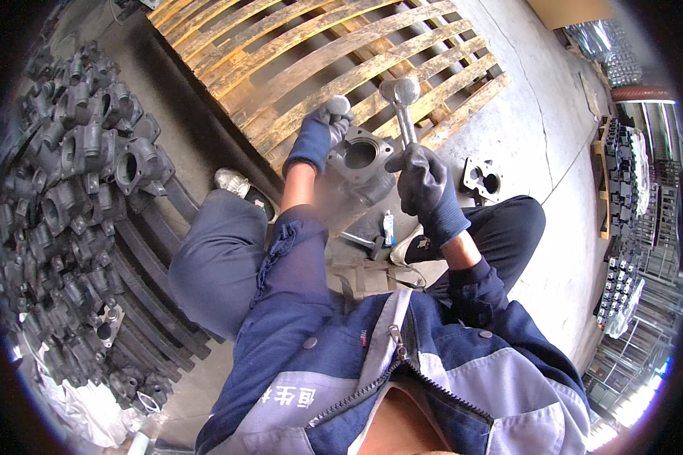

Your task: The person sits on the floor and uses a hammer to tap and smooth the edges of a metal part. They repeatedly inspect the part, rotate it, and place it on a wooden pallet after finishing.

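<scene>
Keep the Knuckles Clear

From my station I see the left hand (328,126) clenched around a round-ended metal tool (338,105) and the right hand (423,180) grasping the hammer (400,92) by its handle. The metal casting (363,175) is between them, its round opening facing up; what supports it I can't tell. I'd steady it, grip the tool well below its end and keep any blow square. The wooden pallet (303,68) just beyond could crowd a swing. A second casting (474,180) lies beside the right knee (520,220); a heap of castings (68,182) fills the left side.
</scene>
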`<state>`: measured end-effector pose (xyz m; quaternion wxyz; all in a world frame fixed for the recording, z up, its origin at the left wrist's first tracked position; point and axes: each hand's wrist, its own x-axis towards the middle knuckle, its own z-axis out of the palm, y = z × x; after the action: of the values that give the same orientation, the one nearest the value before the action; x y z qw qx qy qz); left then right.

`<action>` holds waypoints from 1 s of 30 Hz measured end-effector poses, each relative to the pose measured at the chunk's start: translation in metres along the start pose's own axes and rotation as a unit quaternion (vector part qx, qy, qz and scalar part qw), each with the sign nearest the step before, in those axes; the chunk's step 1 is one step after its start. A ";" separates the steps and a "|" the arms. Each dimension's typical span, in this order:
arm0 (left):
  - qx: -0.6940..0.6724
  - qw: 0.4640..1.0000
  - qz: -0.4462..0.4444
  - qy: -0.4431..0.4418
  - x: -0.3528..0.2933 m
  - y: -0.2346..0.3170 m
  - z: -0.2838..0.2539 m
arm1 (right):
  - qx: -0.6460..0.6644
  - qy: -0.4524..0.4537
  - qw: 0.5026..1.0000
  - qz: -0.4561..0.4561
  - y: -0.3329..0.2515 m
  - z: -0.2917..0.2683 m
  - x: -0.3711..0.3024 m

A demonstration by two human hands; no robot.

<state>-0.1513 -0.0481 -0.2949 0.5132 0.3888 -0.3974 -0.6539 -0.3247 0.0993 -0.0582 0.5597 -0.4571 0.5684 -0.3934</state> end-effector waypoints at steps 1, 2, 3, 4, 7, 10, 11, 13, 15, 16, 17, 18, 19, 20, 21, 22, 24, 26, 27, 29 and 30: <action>-0.030 0.999 -0.015 0.005 0.004 -0.007 -0.007 | 0.002 0.008 1.000 -0.003 -0.006 0.004 0.002; -0.059 0.998 -0.027 0.012 0.006 -0.011 -0.015 | 0.004 0.013 1.000 -0.007 -0.021 0.011 0.004; -0.005 1.000 -0.022 0.014 0.004 -0.006 -0.003 | 0.002 0.032 0.999 -0.010 -0.032 0.009 0.003; 0.131 0.991 0.034 -0.005 -0.010 0.007 0.017 | -0.010 0.034 0.999 -0.021 -0.038 0.001 -0.001; 0.215 0.966 0.140 -0.021 -0.033 0.046 0.039 | -0.017 0.011 0.998 -0.062 -0.066 0.003 -0.002; 0.121 0.992 0.035 -0.028 -0.032 0.055 0.036 | -0.026 0.027 0.996 -0.082 -0.075 0.011 -0.004; 0.106 0.994 0.011 -0.031 -0.031 0.056 0.035 | -0.032 0.027 0.995 -0.092 -0.074 0.011 -0.004; 0.092 0.995 0.000 -0.038 -0.030 0.049 0.032 | -0.042 0.012 0.996 -0.078 -0.077 0.012 -0.006; -0.059 0.997 -0.058 -0.009 -0.025 0.043 0.033 | -0.058 0.007 0.993 -0.104 -0.076 0.013 -0.005; -0.212 0.969 -0.128 0.026 -0.019 0.041 0.037 | -0.069 0.009 0.988 -0.138 -0.073 0.013 -0.001; -0.358 0.912 -0.193 0.060 -0.014 0.039 0.039 | -0.076 0.018 0.984 -0.158 -0.079 0.012 0.000; -0.385 0.896 -0.205 0.078 -0.011 0.036 0.039 | -0.085 0.028 0.980 -0.176 -0.085 0.012 0.001; -0.411 0.880 -0.218 0.096 -0.009 0.033 0.037 | -0.094 0.038 0.975 -0.196 -0.092 0.012 0.003; -0.436 0.863 -0.229 0.114 -0.008 0.030 0.034 | -0.100 0.045 0.967 -0.232 -0.099 0.011 0.008; -0.469 0.841 -0.246 0.110 -0.010 0.027 0.034 | -0.102 0.047 0.958 -0.264 -0.094 0.008 0.013; -0.503 0.818 -0.261 0.100 -0.009 0.029 0.037 | -0.106 0.044 0.946 -0.303 -0.087 0.003 0.021; -0.563 0.784 -0.240 0.100 0.003 0.017 0.030 | -0.111 0.037 0.954 -0.277 -0.058 0.012 0.030; -0.307 0.943 -0.099 0.081 0.001 0.003 0.014 | -0.090 -0.017 0.995 0.049 -0.017 0.037 0.036; -0.009 1.000 0.012 0.011 -0.016 0.017 0.044 | -0.100 -0.005 0.985 0.141 0.003 0.023 0.038; 0.127 0.985 0.074 -0.085 -0.025 0.026 0.047 | -0.150 0.050 0.986 0.052 0.050 0.009 0.051; -0.085 0.993 0.001 -0.085 -0.016 0.010 0.027 | -0.101 0.049 0.992 0.059 0.035 0.015 0.041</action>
<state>-0.1699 -0.0303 -0.2740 0.5097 0.2866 -0.3830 -0.7151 -0.3105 0.0701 -0.1044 0.5044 -0.4571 0.6578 -0.3223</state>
